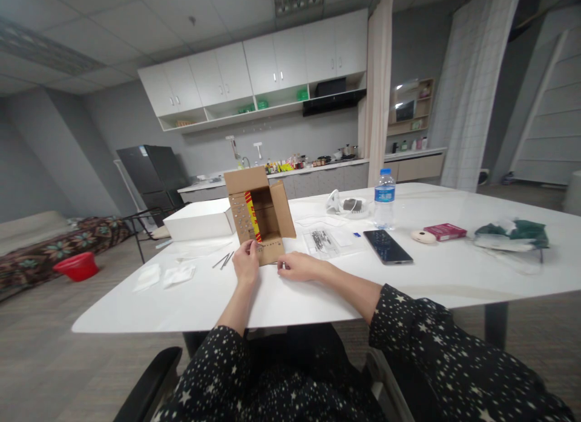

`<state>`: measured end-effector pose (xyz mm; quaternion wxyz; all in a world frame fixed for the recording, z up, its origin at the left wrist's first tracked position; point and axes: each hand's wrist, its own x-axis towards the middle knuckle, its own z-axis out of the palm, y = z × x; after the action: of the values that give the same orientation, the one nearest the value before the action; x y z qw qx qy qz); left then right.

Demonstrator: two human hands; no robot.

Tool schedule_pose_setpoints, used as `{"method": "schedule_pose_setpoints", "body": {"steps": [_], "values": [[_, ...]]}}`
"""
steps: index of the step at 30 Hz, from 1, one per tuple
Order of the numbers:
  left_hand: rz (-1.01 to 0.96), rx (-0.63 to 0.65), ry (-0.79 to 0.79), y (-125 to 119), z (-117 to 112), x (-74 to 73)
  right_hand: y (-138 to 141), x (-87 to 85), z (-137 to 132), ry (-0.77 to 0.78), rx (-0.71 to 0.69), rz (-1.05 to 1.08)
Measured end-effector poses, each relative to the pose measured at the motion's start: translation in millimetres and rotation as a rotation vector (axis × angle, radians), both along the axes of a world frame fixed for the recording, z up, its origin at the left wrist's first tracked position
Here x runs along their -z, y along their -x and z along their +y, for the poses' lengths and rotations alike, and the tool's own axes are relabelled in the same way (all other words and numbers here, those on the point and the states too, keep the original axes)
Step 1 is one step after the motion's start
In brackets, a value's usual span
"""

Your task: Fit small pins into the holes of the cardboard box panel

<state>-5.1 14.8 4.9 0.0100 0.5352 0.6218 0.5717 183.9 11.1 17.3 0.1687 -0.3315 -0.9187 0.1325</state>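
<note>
An open cardboard box (284,211) stands on the white table in front of me, its flaps spread and its opening towards me. One side carries a red and yellow strip and rows of small shiny dots. My left hand (246,263) is closed, thumb and finger pinched at the box's lower front edge. Just right of the front flap, my right hand (297,267) rests low over the tabletop with curled fingers. Whatever those fingers hold, if anything, is hidden. Some thin dark metal tools (224,260) lie left of my left hand.
Behind the box is a white carton (198,221); white tissues (179,275) lie left. To the right are a clear bag with small dark parts (321,241), a phone (387,247), a water bottle (385,198), a white device (347,204), a dark red pack (445,231) and a green bundle (529,233).
</note>
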Motion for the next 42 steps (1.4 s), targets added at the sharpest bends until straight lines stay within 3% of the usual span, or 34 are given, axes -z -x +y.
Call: {"method": "schedule_pose_setpoints", "body": {"steps": [12,19,28,34,42], "values": [[0.048,-0.041,0.045,2,-1,0.4,0,2.8,3,-0.013,-0.015,0.006],[0.091,0.081,0.142,0,4,6.0,1,7.4,6,-0.006,-0.004,0.018],[0.119,0.103,0.12,-2,2,5.3,1,6.7,6,0.005,-0.009,0.017],[0.057,0.067,0.076,1,5,9.6,0,5.9,6,0.006,-0.001,0.01],[0.108,0.057,0.168,0,6,9.7,1,10.0,8,-0.023,-0.021,0.026]]}}
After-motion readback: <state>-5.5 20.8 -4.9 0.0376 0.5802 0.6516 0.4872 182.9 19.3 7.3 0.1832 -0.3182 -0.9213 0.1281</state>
